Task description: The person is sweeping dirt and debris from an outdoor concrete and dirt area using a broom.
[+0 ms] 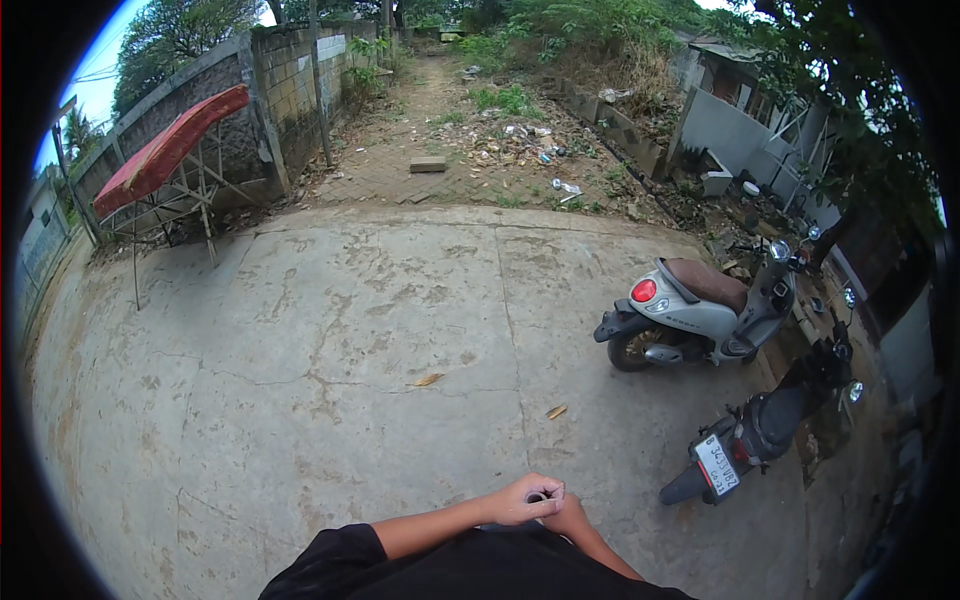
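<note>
In front of my waist, at the bottom of the head view, my two hands meet. My left hand point(514, 504) is closed, its fingers curled against the other hand. Pressed beside it, my right hand point(568, 514) is closed too and partly covered by the left. A small dark spot shows between the curled fingers; whether it is an object or just a gap is too small to tell. Beneath the hands is my black shirt point(460, 570), with the grey concrete ground point(380, 440) beyond.
On the right stand a white scooter point(700, 310) with a brown seat and a black motorcycle point(770, 425). A red slanted canopy on a frame point(170, 150) leans by the left wall point(290, 85). Dry leaves point(428, 380) and scattered litter point(520, 145) lie ahead.
</note>
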A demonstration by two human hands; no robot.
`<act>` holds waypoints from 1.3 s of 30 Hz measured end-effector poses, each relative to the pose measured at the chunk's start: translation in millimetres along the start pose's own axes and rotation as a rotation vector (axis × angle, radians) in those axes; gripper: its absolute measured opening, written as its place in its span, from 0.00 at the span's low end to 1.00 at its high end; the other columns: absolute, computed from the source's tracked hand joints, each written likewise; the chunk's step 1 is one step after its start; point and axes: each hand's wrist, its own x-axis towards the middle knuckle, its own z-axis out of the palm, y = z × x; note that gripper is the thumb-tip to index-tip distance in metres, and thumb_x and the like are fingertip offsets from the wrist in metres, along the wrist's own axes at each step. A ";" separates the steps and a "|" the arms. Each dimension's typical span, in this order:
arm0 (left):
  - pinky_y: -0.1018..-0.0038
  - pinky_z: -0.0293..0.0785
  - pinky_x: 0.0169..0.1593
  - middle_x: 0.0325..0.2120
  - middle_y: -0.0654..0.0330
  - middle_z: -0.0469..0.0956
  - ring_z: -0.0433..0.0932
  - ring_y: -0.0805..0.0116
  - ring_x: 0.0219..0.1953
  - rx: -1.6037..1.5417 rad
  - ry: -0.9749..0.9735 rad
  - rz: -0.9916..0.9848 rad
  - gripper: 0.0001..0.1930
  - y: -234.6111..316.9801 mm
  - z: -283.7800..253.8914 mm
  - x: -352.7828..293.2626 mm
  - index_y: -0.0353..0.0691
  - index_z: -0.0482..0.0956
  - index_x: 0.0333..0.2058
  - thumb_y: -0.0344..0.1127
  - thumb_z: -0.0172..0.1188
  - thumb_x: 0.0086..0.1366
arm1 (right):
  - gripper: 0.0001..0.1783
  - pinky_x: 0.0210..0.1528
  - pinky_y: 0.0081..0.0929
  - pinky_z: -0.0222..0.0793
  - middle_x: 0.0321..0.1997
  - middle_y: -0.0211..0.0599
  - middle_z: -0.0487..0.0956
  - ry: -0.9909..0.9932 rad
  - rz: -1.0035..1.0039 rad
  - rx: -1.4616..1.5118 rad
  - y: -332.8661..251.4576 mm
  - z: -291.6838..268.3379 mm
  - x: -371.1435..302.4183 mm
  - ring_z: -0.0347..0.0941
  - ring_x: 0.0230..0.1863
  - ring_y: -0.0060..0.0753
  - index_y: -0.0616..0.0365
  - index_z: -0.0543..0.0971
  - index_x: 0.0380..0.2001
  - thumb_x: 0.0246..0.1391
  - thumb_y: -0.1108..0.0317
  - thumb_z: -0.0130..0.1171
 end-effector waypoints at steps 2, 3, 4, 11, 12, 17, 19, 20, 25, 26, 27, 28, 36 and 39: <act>0.75 0.67 0.37 0.26 0.67 0.73 0.68 0.79 0.31 0.088 -0.227 0.045 0.15 -11.4 -14.8 15.9 0.37 0.72 0.28 0.38 0.58 0.73 | 0.15 0.46 0.50 0.78 0.41 0.50 0.86 -0.028 0.103 0.023 -28.7 -11.3 -1.1 0.83 0.47 0.60 0.50 0.85 0.41 0.58 0.54 0.60; 0.75 0.67 0.37 0.26 0.67 0.73 0.68 0.79 0.31 0.089 -0.233 0.034 0.15 -17.3 -18.2 22.4 0.37 0.72 0.28 0.38 0.58 0.73 | 0.15 0.45 0.51 0.78 0.41 0.51 0.86 0.016 0.125 0.058 -26.9 -8.9 -0.1 0.83 0.46 0.61 0.50 0.85 0.41 0.58 0.53 0.60; 0.74 0.67 0.38 0.25 0.66 0.73 0.68 0.78 0.31 0.030 -0.275 -0.005 0.14 -25.3 -21.8 27.7 0.37 0.71 0.28 0.37 0.58 0.72 | 0.16 0.45 0.52 0.78 0.41 0.52 0.86 0.057 0.145 0.094 -21.9 -4.6 2.1 0.83 0.45 0.62 0.51 0.85 0.40 0.59 0.53 0.59; 0.74 0.68 0.36 0.22 0.65 0.67 0.69 0.76 0.29 -0.226 -0.315 -0.190 0.12 -111.2 -58.7 28.3 0.38 0.66 0.25 0.33 0.55 0.68 | 0.17 0.42 0.54 0.77 0.34 0.50 0.86 0.097 0.478 -0.100 -3.9 84.3 -9.7 0.84 0.41 0.59 0.51 0.87 0.35 0.53 0.50 0.63; 0.75 0.67 0.33 0.21 0.66 0.67 0.68 0.78 0.26 -0.269 -0.283 -0.193 0.11 -125.7 -63.3 18.1 0.39 0.65 0.25 0.31 0.54 0.66 | 0.17 0.41 0.53 0.77 0.33 0.51 0.86 0.097 0.484 -0.068 -7.1 96.6 -5.8 0.85 0.41 0.58 0.51 0.87 0.35 0.53 0.50 0.64; 0.64 0.67 0.33 0.20 0.51 0.69 0.70 0.56 0.24 0.167 -0.272 -0.099 0.11 -72.2 -159.1 41.0 0.34 0.69 0.24 0.33 0.55 0.63 | 0.13 0.38 0.43 0.76 0.30 0.48 0.84 0.372 0.311 0.625 -34.2 156.0 123.8 0.84 0.37 0.57 0.55 0.81 0.36 0.53 0.58 0.66; 0.60 0.64 0.31 0.18 0.54 0.68 0.68 0.50 0.22 0.362 -0.329 -0.060 0.11 -41.1 -193.5 59.4 0.37 0.68 0.20 0.32 0.57 0.59 | 0.10 0.37 0.41 0.75 0.30 0.47 0.83 0.470 0.237 0.678 -74.9 146.9 204.5 0.82 0.34 0.52 0.55 0.81 0.37 0.55 0.63 0.64; 0.59 0.63 0.30 0.17 0.56 0.67 0.67 0.50 0.21 0.477 -0.337 -0.026 0.11 -34.6 -202.7 63.8 0.38 0.67 0.19 0.32 0.58 0.57 | 0.11 0.39 0.38 0.76 0.32 0.46 0.83 0.441 0.171 0.708 -85.7 139.0 235.2 0.82 0.35 0.49 0.55 0.80 0.42 0.55 0.67 0.64; 0.62 0.63 0.29 0.15 0.60 0.67 0.67 0.54 0.19 0.549 -0.310 0.066 0.11 13.3 -209.5 88.0 0.44 0.66 0.18 0.31 0.61 0.52 | 0.16 0.40 0.37 0.77 0.36 0.45 0.84 0.139 0.259 1.131 -115.9 100.9 273.7 0.83 0.37 0.48 0.53 0.79 0.48 0.55 0.69 0.65; 0.63 0.63 0.29 0.15 0.61 0.67 0.67 0.55 0.18 0.504 -0.299 0.085 0.11 26.0 -210.1 90.1 0.45 0.66 0.17 0.31 0.61 0.51 | 0.16 0.40 0.38 0.77 0.36 0.45 0.84 0.089 0.310 1.143 -128.3 83.0 269.9 0.83 0.37 0.49 0.53 0.79 0.48 0.56 0.69 0.65; 0.63 0.63 0.30 0.16 0.62 0.68 0.67 0.56 0.18 0.423 -0.328 0.095 0.11 34.7 -212.1 92.6 0.45 0.65 0.18 0.31 0.60 0.52 | 0.10 0.32 0.31 0.74 0.26 0.37 0.82 0.395 0.102 0.780 -143.4 69.2 256.4 0.79 0.26 0.34 0.56 0.80 0.44 0.59 0.71 0.64; 0.63 0.63 0.30 0.16 0.62 0.68 0.67 0.56 0.18 0.421 -0.331 0.095 0.11 33.8 -215.2 93.6 0.45 0.65 0.18 0.31 0.60 0.52 | 0.11 0.34 0.34 0.76 0.27 0.40 0.83 0.428 0.162 0.644 -147.4 59.4 243.2 0.81 0.28 0.40 0.55 0.80 0.44 0.57 0.68 0.65; 0.62 0.63 0.38 0.19 0.56 0.65 0.62 0.55 0.26 -0.114 -0.521 -0.290 0.16 -66.6 -249.0 95.9 0.35 0.65 0.21 0.29 0.54 0.70 | 0.16 0.37 0.44 0.79 0.28 0.47 0.85 0.629 0.806 0.326 -86.5 134.2 167.0 0.84 0.35 0.56 0.53 0.81 0.39 0.48 0.63 0.73; 0.61 0.68 0.37 0.20 0.53 0.70 0.70 0.51 0.26 0.087 -0.583 -0.222 0.12 -51.1 -285.6 117.2 0.35 0.71 0.22 0.30 0.57 0.65 | 0.15 0.34 0.39 0.76 0.27 0.44 0.83 0.662 0.684 0.726 -108.7 154.0 253.2 0.85 0.33 0.52 0.52 0.80 0.41 0.50 0.64 0.71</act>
